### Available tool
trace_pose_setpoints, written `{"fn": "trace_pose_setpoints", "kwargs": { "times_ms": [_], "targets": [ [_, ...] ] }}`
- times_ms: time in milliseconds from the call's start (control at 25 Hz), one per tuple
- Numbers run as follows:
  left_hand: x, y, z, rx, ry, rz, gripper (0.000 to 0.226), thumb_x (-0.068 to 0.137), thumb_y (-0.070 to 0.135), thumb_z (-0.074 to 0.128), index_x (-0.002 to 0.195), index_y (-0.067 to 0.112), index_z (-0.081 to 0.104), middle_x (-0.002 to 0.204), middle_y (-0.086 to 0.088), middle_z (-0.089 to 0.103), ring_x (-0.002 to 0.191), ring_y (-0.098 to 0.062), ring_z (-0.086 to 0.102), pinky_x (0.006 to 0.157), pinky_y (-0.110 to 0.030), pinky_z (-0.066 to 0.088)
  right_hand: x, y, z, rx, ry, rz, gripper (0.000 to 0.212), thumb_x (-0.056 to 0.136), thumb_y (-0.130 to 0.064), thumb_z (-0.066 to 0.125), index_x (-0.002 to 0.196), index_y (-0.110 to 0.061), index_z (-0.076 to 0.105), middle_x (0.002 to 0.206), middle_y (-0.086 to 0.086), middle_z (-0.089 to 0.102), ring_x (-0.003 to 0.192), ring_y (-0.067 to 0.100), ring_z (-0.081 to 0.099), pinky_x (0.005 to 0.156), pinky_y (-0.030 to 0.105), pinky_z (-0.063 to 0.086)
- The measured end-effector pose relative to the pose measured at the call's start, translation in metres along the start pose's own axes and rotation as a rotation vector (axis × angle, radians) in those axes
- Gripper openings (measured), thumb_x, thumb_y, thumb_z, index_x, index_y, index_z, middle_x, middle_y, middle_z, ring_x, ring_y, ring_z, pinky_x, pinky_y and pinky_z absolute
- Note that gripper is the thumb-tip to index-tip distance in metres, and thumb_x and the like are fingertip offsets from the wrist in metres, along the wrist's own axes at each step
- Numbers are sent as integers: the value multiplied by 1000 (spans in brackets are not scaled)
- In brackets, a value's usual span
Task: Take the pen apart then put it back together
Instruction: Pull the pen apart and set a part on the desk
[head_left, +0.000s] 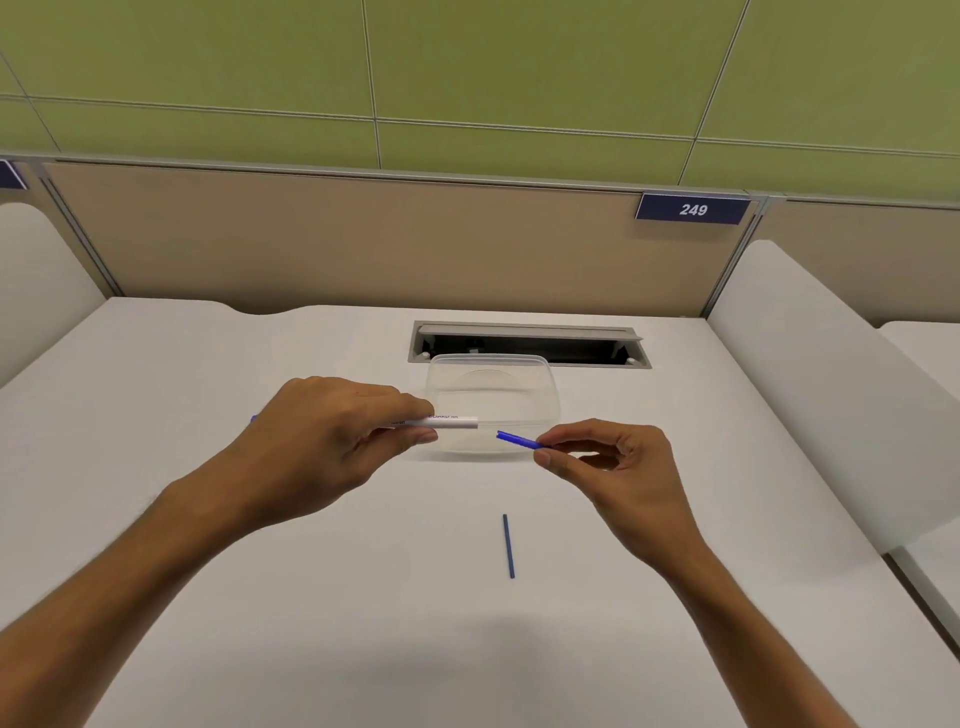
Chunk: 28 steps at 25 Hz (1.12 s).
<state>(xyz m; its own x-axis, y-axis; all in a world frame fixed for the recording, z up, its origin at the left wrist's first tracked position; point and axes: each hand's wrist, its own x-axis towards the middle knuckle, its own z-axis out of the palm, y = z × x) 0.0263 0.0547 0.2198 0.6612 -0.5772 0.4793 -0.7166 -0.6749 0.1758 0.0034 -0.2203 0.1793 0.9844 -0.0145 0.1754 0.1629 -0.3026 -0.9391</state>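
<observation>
I hold the white pen barrel (451, 423) level in my left hand (332, 441), my fingers (410, 405) closed around it from above with the thumb underneath. Its open end points right, toward my other hand, and a bit of blue shows past my knuckles at its far left end. Printed lettering runs along the barrel, too small for me to read in full.

Just right of the barrel's open end, not touching it, is a short blue piece (517, 439), pinched at its right end between the thumb and forefinger of my right hand (623, 467); my remaining fingers there curl loosely. The piece tilts slightly, its free tip aimed at the barrel.

Behind the barrel, a clear plastic container (540, 379) sits on the white table (208, 597). Nearer to me than the barrel, a thin blue rod (508, 546) lies alone on the table, running roughly toward me. Well beyond the barrel, a recessed cable slot (530, 343) opens in the table, and a sign reading 249 (693, 209) hangs on the beige partition.
</observation>
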Motion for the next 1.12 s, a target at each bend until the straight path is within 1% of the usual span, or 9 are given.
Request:
{"fn": "trace_pose_setpoints", "kwargs": {
  "times_ms": [160, 360, 480, 600, 720, 800, 920, 1000, 1120],
  "targets": [
    [-9, -10, 11, -20, -20, -37, 25, 94, 47, 44, 95, 32, 64, 64, 13, 59, 52, -10, 43, 45, -28, 38, -4, 31, 31, 38, 23, 100, 12, 78, -2, 79, 82, -12, 79, 81, -2, 78, 78, 7, 74, 72, 12, 53],
    [-18, -20, 26, -124, -14, -96, 30, 92, 48, 46, 96, 29, 69, 66, 12, 64, 55, -11, 45, 46, -33, 45, -7, 73, 70, -25, 79, 157, 17, 81, -2, 75, 83, -19, 77, 87, -6, 76, 80, 5, 72, 74, 12, 53],
    [-22, -24, 32, -159, -44, -104, 32, 92, 50, 45, 96, 29, 69, 65, 12, 63, 54, -11, 45, 46, -35, 45, -11, 101, 91, -100, 127, 172, 16, 82, -4, 74, 92, -17, 75, 86, -8, 75, 80, 3, 71, 72, 16, 53],
    [-22, -28, 33, -174, -48, -92, 32, 92, 50, 46, 96, 29, 69, 66, 11, 64, 54, -12, 47, 47, -35, 46, -15, 123, 110, -260, 180, 195, 21, 83, -14, 74, 100, -26, 69, 84, -15, 73, 80, 4, 69, 70, 24, 54],
    [-23, -34, 32, -178, -45, -85, 30, 92, 49, 46, 96, 30, 69, 66, 13, 62, 54, -11, 45, 45, -35, 44, -19, 138, 126, -463, 193, 226, 21, 86, -24, 71, 106, -30, 65, 88, -18, 72, 77, 2, 61, 65, 19, 43],
    [-23, -37, 31, -174, -52, -79, 31, 92, 50, 45, 96, 30, 69, 64, 16, 58, 55, -11, 42, 44, -32, 42, -22, 147, 135, -485, 196, 244, 21, 86, -25, 71, 106, -27, 65, 93, -16, 73, 76, 5, 62, 64, 19, 39],
    [-24, -40, 32, -175, -59, -68, 32, 92, 50, 45, 96, 29, 70, 64, 21, 50, 58, -10, 40, 46, -27, 38, -25, 156, 147, -492, 213, 276, 18, 86, -23, 70, 104, -23, 66, 95, -14, 73, 85, 10, 68, 67, 22, 40],
    [-26, -43, 32, -173, -65, -69, 33, 92, 50, 45, 96, 29, 70, 64, 19, 54, 57, -9, 40, 46, -27, 39, -27, 160, 152, -502, 214, 290, 15, 86, -23, 70, 100, -21, 66, 93, -13, 73, 86, 10, 68, 67, 22, 41],
    [-29, -46, 33, -182, -78, -78, 33, 92, 51, 45, 96, 30, 69, 67, 14, 63, 54, -7, 42, 45, -29, 41, -27, 162, 155, -505, 205, 306, 14, 85, -23, 72, 98, -20, 66, 85, -15, 67, 78, 9, 64, 67, 21, 41]
  ]
}}
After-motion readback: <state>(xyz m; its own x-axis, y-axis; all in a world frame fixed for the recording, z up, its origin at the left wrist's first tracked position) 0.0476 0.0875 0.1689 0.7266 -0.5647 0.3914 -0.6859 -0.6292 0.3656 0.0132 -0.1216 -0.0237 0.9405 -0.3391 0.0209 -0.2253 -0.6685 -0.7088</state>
